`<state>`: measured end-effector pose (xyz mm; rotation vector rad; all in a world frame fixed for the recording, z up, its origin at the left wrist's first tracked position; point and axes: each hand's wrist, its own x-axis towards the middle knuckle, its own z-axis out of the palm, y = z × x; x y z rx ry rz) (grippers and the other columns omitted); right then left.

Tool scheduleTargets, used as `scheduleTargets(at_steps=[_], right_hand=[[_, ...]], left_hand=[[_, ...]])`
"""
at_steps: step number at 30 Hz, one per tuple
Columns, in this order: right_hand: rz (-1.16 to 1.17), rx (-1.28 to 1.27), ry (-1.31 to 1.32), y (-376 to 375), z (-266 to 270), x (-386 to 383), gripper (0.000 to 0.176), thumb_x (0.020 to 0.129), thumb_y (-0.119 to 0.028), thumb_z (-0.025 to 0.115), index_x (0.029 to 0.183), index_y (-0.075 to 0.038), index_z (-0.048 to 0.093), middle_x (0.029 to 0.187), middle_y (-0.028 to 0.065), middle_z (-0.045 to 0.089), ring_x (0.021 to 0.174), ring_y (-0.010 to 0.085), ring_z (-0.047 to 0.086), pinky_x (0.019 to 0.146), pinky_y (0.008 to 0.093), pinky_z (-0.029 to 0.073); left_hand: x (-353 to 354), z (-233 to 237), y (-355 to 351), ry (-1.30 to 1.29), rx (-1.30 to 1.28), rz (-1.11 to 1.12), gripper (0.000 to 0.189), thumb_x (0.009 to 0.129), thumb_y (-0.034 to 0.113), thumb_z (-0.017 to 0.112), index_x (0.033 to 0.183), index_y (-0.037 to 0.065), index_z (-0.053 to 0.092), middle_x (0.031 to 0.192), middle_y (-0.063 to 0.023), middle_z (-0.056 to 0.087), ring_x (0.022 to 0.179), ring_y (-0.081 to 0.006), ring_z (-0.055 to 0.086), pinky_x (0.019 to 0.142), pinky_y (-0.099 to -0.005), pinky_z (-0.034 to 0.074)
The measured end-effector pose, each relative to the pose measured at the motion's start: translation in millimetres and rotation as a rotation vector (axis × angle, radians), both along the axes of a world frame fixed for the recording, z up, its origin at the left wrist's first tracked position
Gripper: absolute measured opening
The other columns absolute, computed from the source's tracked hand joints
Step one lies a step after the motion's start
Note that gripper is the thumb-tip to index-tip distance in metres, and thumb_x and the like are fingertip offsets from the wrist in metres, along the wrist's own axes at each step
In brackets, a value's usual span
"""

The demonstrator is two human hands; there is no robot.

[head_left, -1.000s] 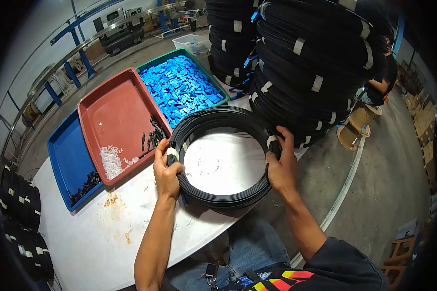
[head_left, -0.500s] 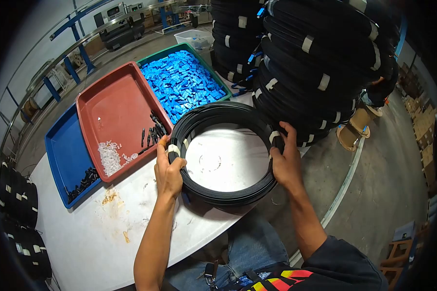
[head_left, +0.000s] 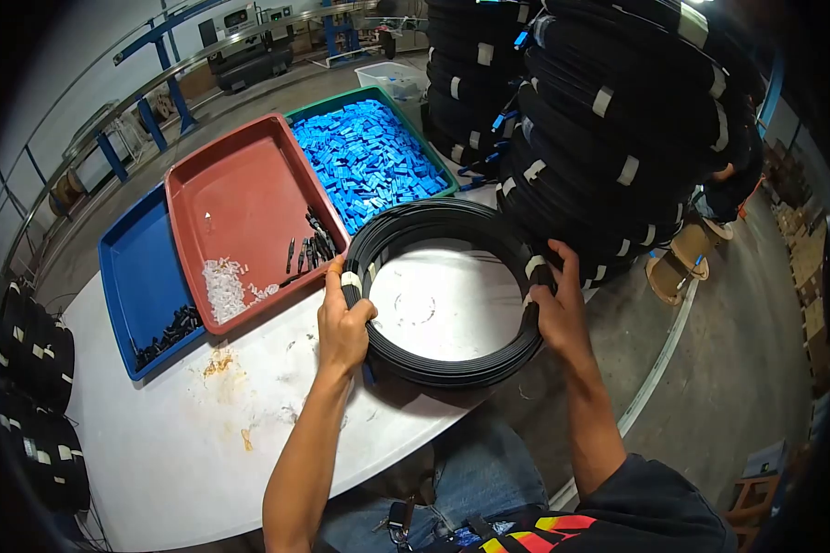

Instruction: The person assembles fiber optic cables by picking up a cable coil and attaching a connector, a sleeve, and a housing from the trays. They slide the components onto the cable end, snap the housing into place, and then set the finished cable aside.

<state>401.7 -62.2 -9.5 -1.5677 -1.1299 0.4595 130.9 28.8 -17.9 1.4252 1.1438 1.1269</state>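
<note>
A round coil of black cable bound with pale tape (head_left: 447, 370) is at the near right edge of the white table (head_left: 175, 461), clamped between two hands set apart: the left hand (head_left: 344, 332) grips its left side, the right hand (head_left: 563, 309) its right. Whether it touches the tabletop, I cannot tell. Left lies a red plastic tray (head_left: 240, 189); far right, stacked black coils (head_left: 609, 138).

A white table (head_left: 157, 461) carries blue, red and green rectangular plastic trays (head_left: 240, 184). Stacked black cable coils (head_left: 650, 124) stand beside them
</note>
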Motion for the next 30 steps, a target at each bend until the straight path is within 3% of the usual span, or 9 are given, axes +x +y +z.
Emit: scheduleTargets(at_steps=[5,8,11,13,16,20,22,24,30], right_hand=[[-0.026,-0.049,-0.012,1,-1,2,0.068,0.087,-0.004,0.051,0.151,-0.012,0.030,0.128,0.0285,0.062,0.105,0.0346,0.067,0.098,0.0403,0.047],[0.010,-0.062,0.008,1,-3,4,0.068,0.088,-0.006,0.052,0.152,-0.013,0.030,0.130,0.0284,0.060,0.109,0.0331,0.065,0.099,0.0402,0.046],[0.013,-0.008,0.051,1,-14,8,0.064,0.091,-0.010,0.055,0.150,-0.011,0.032,0.129,0.0257,0.061,0.112,0.0327,0.063,0.101,0.0419,0.045],[-0.141,0.116,0.034,0,-13,9,0.056,0.095,-0.017,0.060,0.146,-0.004,0.039,0.126,0.0231,0.061,0.117,0.0331,0.060,0.103,0.0440,0.043],[-0.315,0.294,-0.321,-20,-10,0,0.050,0.098,-0.023,0.061,0.139,0.002,0.047,0.128,0.0237,0.056,0.123,0.0356,0.054,0.108,0.0453,0.039],[-0.354,0.255,-0.641,-48,-8,-20,0.055,0.097,-0.036,0.061,0.135,0.003,0.050,0.146,0.0265,0.040,0.136,0.0411,0.039,0.117,0.0483,0.028],[-0.254,0.240,-0.530,-49,-14,-27,0.062,0.097,-0.039,0.060,0.140,0.003,0.046,0.153,0.0272,0.032,0.144,0.0415,0.030,0.119,0.0509,0.022],[0.023,0.299,-0.093,-43,-22,-37,0.067,0.098,-0.041,0.057,0.146,0.003,0.039,0.158,0.0277,0.026,0.149,0.0416,0.022,0.121,0.0517,0.018],[-0.009,0.346,-0.074,-35,-40,-46,0.068,0.099,-0.037,0.050,0.149,0.005,0.032,0.161,0.0278,0.022,0.150,0.0414,0.022,0.123,0.0508,0.015]], left_hand=[[-1,-2,1,0.025,-0.026,-0.014,0.080,0.074,0.008,0.052,0.152,-0.003,0.037,0.100,-0.0092,0.062,0.077,-0.0109,0.053,0.067,-0.0246,0.045],[2,-8,5,0.002,0.042,0.028,0.083,0.073,0.014,0.053,0.152,-0.002,0.037,0.086,-0.0154,0.068,0.071,-0.0203,0.062,0.069,-0.0324,0.049],[5,-9,3,-0.061,0.116,0.034,0.078,0.078,0.018,0.056,0.151,-0.003,0.037,0.114,-0.0234,0.067,0.098,-0.0275,0.066,0.090,-0.0356,0.049],[7,-12,4,-0.055,0.212,0.086,0.071,0.086,0.024,0.058,0.148,-0.005,0.040,0.141,-0.0291,0.053,0.130,-0.0361,0.053,0.113,-0.0409,0.036],[2,-11,-3,-0.023,0.277,0.131,0.065,0.092,0.030,0.057,0.145,-0.005,0.045,0.150,-0.0320,0.044,0.143,-0.0406,0.040,0.120,-0.0455,0.025],[3,-12,-18,0.010,0.524,0.155,0.066,0.092,0.033,0.053,0.140,-0.011,0.047,0.148,-0.0321,0.046,0.142,-0.0424,0.041,0.119,-0.0474,0.027],[15,-13,-27,-0.004,0.494,0.143,0.067,0.092,0.033,0.053,0.143,-0.011,0.045,0.151,-0.0316,0.042,0.142,-0.0424,0.040,0.120,-0.0464,0.027],[19,-17,-30,0.057,0.515,0.141,0.069,0.093,0.031,0.052,0.146,-0.011,0.041,0.153,-0.0306,0.039,0.143,-0.0404,0.039,0.120,-0.0450,0.027],[24,-31,-26,-0.208,0.494,0.098,0.069,0.093,0.025,0.050,0.150,-0.011,0.034,0.158,-0.0282,0.034,0.146,-0.0368,0.035,0.122,-0.0434,0.025]])
